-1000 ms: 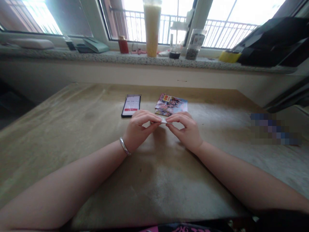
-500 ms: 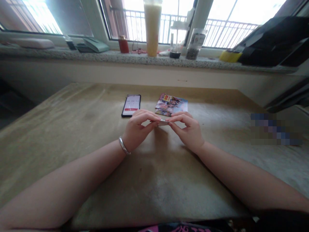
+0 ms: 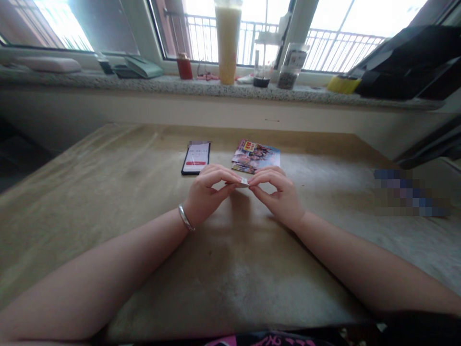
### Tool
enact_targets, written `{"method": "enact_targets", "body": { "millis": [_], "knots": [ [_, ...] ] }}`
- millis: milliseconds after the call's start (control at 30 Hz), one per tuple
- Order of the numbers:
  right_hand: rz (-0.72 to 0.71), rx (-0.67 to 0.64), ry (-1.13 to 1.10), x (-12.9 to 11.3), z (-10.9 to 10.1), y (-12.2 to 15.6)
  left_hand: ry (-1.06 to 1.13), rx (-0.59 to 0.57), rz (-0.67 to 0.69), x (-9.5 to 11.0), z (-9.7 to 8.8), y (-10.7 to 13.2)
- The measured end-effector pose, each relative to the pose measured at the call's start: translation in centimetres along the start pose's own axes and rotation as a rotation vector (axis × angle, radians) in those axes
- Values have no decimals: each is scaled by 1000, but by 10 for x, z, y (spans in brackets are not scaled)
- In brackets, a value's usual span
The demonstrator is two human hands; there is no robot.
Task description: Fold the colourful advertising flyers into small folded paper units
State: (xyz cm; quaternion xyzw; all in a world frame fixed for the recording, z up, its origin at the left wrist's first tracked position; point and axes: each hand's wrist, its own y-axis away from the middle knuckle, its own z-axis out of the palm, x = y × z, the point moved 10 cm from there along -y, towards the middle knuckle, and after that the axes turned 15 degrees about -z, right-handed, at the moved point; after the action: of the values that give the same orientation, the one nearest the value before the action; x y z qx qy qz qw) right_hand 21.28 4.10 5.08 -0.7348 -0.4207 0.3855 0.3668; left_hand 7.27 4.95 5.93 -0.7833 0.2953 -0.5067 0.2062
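Note:
My left hand (image 3: 206, 192), with a silver bangle on its wrist, and my right hand (image 3: 279, 192) meet above the middle of the beige table (image 3: 108, 202). Both pinch a small folded piece of paper (image 3: 244, 181) between fingertips and thumbs; only a white sliver of it shows. Just behind the hands lies a colourful printed leaflet (image 3: 256, 155). A phone (image 3: 196, 157) with a lit screen lies flat to the left of the leaflet.
Behind the table runs a stone windowsill with a tall yellow drink cup (image 3: 227, 41), a red can (image 3: 184, 67), a glass jar (image 3: 291, 65), a yellow object (image 3: 341, 84) and a black case (image 3: 406, 62). A blurred patch covers something at the table's right.
The hands have drawn slightly closer together, so less of the small paper shows between the fingertips. Arms, phone and leaflet stay put.

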Motion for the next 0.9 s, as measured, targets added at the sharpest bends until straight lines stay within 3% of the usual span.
{"method": "enact_targets", "body": {
  "millis": [400,633,900],
  "knots": [
    [38,25,-10,4,-1,4,15,-24,-19,-2,2,0],
    [17,-9,81,1,-3,3,-163,7,49,6,2,0],
    [12,8,78,-1,-4,2,-208,24,71,9,2,0]
  ]
}}
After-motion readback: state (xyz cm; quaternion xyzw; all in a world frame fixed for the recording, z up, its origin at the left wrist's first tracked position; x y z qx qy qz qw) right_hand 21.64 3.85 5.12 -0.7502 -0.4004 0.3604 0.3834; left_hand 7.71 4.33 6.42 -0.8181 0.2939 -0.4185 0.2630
